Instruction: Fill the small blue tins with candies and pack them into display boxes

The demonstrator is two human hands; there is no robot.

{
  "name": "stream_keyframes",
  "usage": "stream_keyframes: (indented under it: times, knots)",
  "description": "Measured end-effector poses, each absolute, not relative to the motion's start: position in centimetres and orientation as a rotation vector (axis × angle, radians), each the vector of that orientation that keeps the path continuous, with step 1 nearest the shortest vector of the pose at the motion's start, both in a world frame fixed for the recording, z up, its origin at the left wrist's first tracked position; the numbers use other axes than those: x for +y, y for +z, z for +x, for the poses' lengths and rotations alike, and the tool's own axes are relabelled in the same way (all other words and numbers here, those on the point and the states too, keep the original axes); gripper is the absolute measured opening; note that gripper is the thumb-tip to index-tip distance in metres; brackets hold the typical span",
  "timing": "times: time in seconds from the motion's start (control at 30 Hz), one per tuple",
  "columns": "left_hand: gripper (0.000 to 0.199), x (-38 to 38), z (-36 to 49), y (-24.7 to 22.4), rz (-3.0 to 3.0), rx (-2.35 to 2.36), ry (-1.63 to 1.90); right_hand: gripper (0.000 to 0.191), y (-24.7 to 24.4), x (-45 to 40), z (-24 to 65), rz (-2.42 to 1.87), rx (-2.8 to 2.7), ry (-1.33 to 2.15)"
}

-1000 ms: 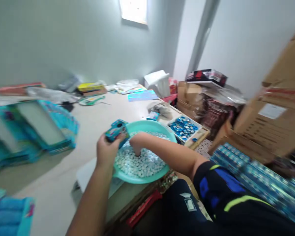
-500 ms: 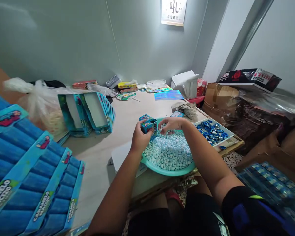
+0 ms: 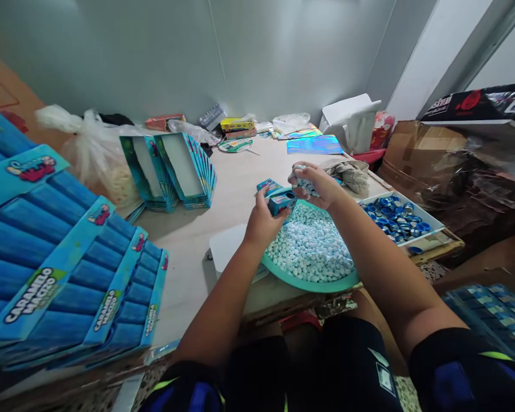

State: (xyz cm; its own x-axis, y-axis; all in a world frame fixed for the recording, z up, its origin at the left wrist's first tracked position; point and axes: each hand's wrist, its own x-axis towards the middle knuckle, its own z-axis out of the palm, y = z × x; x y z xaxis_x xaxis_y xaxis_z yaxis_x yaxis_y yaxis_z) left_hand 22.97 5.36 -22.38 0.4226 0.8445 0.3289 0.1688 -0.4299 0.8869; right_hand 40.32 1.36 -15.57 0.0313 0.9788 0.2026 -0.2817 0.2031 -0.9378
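My left hand (image 3: 262, 226) is closed around a small blue box (image 3: 283, 201), which is tilted and has a dark round hole in its top. Up and to the right of it, my right hand (image 3: 324, 186) cups a handful of small pale-blue candies (image 3: 302, 182). Both hands are above the far left part of a turquoise basin (image 3: 302, 284) full of loose candies (image 3: 315, 246) of the same sort. Just behind the held box shows another small blue box (image 3: 268, 185); its lower part is hidden.
A white tray (image 3: 431, 230) of blue caps sits right of the basin, near a grey cloth glove (image 3: 349, 174). Folded display cartons (image 3: 189, 177) stand at the left. Filled blue display boxes (image 3: 68, 246) are stacked nearer on that side. A white box (image 3: 223, 246) lies left of the basin.
My right hand has come up from the candies with a handful in it. My left hand has tipped the small box. The view has shifted, so the wall sign is gone.
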Motion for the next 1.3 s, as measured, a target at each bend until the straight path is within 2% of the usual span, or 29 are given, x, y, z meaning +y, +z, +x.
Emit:
stream_keyframes:
  times: [0.17, 0.33, 0.47, 0.83, 1.2, 1.3]
  knots:
    - [0.069, 4.8, 22.9, -21.9, 2.021, 0.83, 0.943, 0.045, -16.2, 2.0, 39.2, -0.833, -0.945, 1.018]
    - [0.051, 4.4, 22.8, -21.3, 2.143, 0.72, 0.877, 0.033, -17.1, 2.8, 39.6, -0.846, -0.888, 0.869]
    - [0.051, 4.4, 22.8, -21.4, 2.135, 0.717, 0.866, 0.028, -17.5, 3.1, 39.6, -0.886, -0.864, 0.861]
    - [0.048, 4.9, 23.1, -21.7, 2.001, 0.757, 0.912, 0.035, -18.3, 4.1, 40.2, -0.894, -0.761, 0.889]
    - [0.058, 4.9, 22.9, -21.9, 1.943, 0.839, 0.945, 0.037, -18.0, 3.8, 38.8, -0.894, -0.696, 0.937]
    - [0.056, 4.8, 22.9, -21.9, 1.967, 0.856, 0.961, 0.037, -17.7, 3.7, 38.6, -0.933, -0.694, 0.934]
